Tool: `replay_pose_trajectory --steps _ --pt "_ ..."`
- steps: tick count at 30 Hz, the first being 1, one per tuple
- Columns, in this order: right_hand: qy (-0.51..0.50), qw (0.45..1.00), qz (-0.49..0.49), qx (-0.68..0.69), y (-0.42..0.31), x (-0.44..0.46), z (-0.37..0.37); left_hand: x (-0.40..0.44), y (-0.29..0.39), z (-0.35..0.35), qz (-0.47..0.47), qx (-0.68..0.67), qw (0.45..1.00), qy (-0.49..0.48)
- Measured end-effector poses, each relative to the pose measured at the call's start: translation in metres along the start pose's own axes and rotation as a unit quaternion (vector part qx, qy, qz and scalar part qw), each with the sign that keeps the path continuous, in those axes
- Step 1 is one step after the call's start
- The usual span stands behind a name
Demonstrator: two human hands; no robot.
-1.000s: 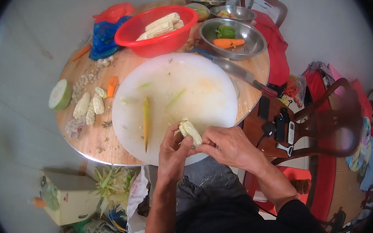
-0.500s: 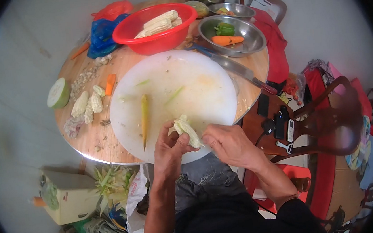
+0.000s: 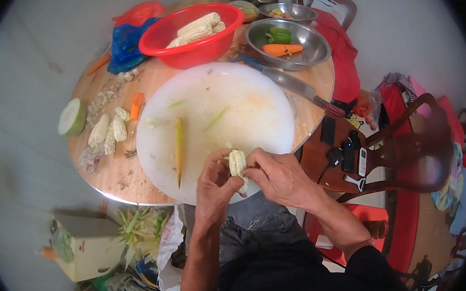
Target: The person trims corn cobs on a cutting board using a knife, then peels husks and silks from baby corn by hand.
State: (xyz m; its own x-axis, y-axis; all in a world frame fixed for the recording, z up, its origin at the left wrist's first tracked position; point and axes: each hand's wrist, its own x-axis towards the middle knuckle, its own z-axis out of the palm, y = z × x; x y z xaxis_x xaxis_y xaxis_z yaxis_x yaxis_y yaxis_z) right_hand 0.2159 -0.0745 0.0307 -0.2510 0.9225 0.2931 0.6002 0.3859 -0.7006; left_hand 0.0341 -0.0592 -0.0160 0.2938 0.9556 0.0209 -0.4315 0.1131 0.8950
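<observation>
A small pale corn cob (image 3: 238,164) stands nearly upright over the front edge of the round white cutting board (image 3: 251,105). My left hand (image 3: 214,180) grips it from the left. My right hand (image 3: 274,176) is closed, with thumb and fingertips at the cob's right side; whether anything thin lies in that pinch is too small to tell. On the board lie a long yellow-green piece (image 3: 180,150) and a thin green strip (image 3: 216,118). Left of the board, several small cobs (image 3: 98,130) rest on the wooden table.
Behind the board are a red basin (image 3: 191,49) of corn cobs, a steel bowl (image 3: 313,50) with a carrot and green pepper, and a knife (image 3: 291,83). A cut gourd (image 3: 71,118) sits at the left. A wooden chair (image 3: 413,177) stands right.
The cob has turned more upright. My right hand, apart from it half a second ago, has moved up and left to touch its side. The view has shifted slightly.
</observation>
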Motion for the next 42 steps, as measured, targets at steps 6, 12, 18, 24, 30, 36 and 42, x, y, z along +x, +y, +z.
replay_pose_trajectory --steps 6,12,18,24,30,36,42 --pt "0.033 0.998 -0.043 0.01 0.006 0.001 0.014 -0.002 0.005 0.003 0.0 0.0 1.0 -0.008" --pt "0.073 0.985 0.118 0.102 0.025 0.003 0.006 -0.004 0.005 -0.003 -0.032 -0.044 0.998 -0.006" --pt "-0.019 0.978 0.089 0.19 0.013 -0.012 0.007 -0.001 0.004 -0.004 -0.035 -0.102 0.993 0.051" --pt "0.037 0.998 -0.02 0.05 0.006 -0.012 0.013 -0.002 0.003 -0.005 -0.03 -0.126 0.991 0.029" --pt "0.047 0.991 -0.122 -0.02 0.006 -0.013 0.009 -0.001 0.005 -0.008 -0.038 -0.103 0.993 0.036" --pt "0.099 0.981 -0.169 -0.004 0.02 -0.01 0.002 -0.002 0.008 -0.014 -0.03 -0.167 0.984 -0.064" --pt "0.06 0.995 -0.028 0.075 0.008 -0.007 0.008 -0.004 0.012 -0.005 -0.037 -0.099 0.994 0.021"
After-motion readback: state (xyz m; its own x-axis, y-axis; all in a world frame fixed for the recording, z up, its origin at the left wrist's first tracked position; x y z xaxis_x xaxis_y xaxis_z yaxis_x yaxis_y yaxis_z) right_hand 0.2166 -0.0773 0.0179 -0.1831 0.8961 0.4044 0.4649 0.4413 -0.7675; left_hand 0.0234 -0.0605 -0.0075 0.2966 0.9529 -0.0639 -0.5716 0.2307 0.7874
